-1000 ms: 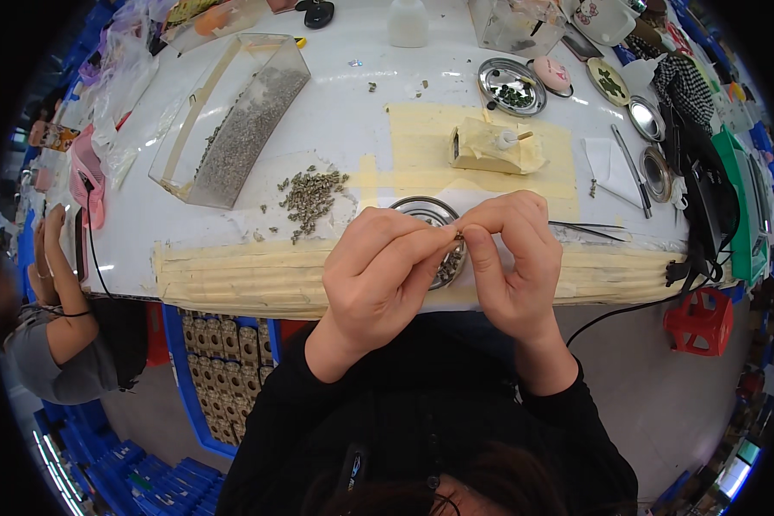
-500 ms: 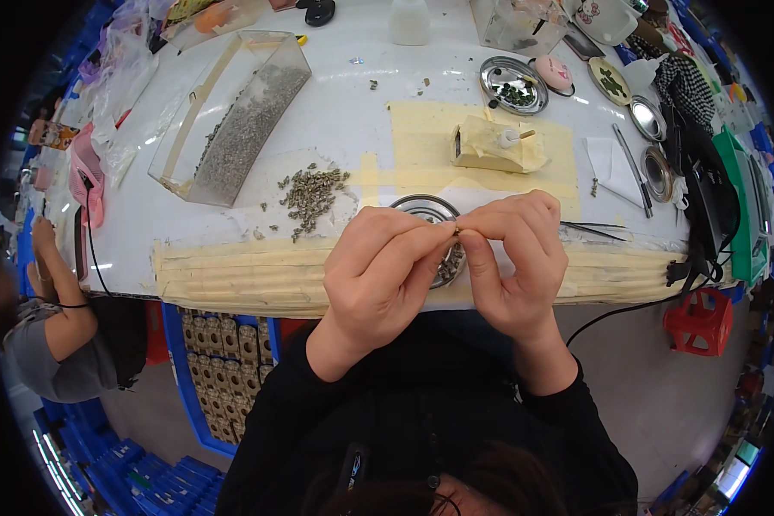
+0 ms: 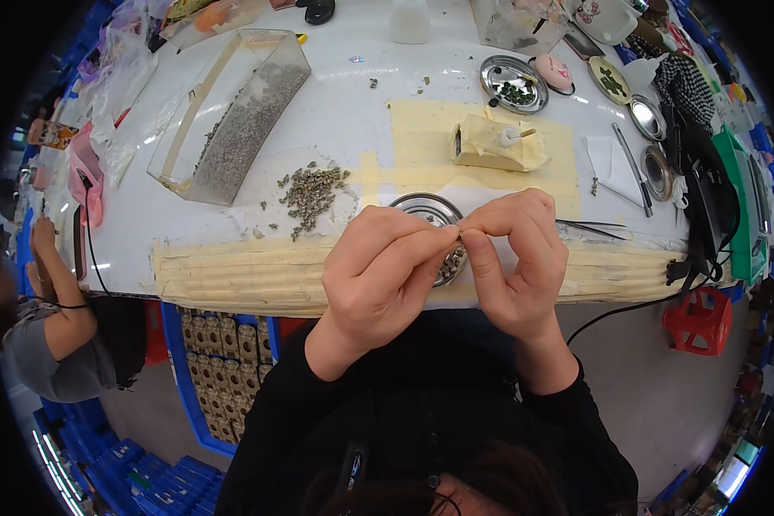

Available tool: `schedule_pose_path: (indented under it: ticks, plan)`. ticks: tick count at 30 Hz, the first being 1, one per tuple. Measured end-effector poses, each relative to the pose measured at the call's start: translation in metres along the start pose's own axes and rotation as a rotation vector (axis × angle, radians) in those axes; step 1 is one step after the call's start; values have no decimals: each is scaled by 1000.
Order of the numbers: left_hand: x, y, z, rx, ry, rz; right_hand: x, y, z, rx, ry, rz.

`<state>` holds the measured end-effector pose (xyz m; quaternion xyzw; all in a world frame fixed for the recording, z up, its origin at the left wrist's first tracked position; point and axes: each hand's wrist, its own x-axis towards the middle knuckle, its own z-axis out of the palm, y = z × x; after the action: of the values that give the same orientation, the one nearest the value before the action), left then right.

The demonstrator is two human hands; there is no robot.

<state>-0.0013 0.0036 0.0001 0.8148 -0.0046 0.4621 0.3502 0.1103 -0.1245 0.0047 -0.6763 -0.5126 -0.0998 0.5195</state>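
My left hand [image 3: 378, 271] and my right hand [image 3: 520, 258] meet fingertip to fingertip above a round metal dish [image 3: 427, 205]. Both are closed in a pinch. Whatever lies between the fingertips is too small and too covered to name. Small metal parts [image 3: 450, 265] lie in the dish, which my fingers partly hide. To the left of my hands, a loose heap of similar small metal parts [image 3: 314, 196] is spread on the white table [image 3: 353, 112].
A clear bin [image 3: 254, 120] of grey parts stands at the left. A taped block [image 3: 499, 144] sits beyond my hands. Tweezers [image 3: 593, 228], a metal plate [image 3: 539, 96] with dark pieces and a pen-like tool [image 3: 632, 172] lie rightward. Left, a co-worker's arm [image 3: 60, 284] reaches the table.
My pinched fingertips have shifted very slightly, staying together over the dish. The small glint between them is less visible now. Nothing else has plainly moved.
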Motion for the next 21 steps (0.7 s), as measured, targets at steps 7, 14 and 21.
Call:
schedule_pose_path:
  ticks: [7,14,21]
  plan:
    - [-1,0,0,-22,9,-15,-1,1,1,-75,34,-43]
    - [0,-1,0,-18,-2,-3,-1,1,1,-77,21,-38]
    - [0,0,0,-21,1,-43,-2,1,1,-51,40,-36]
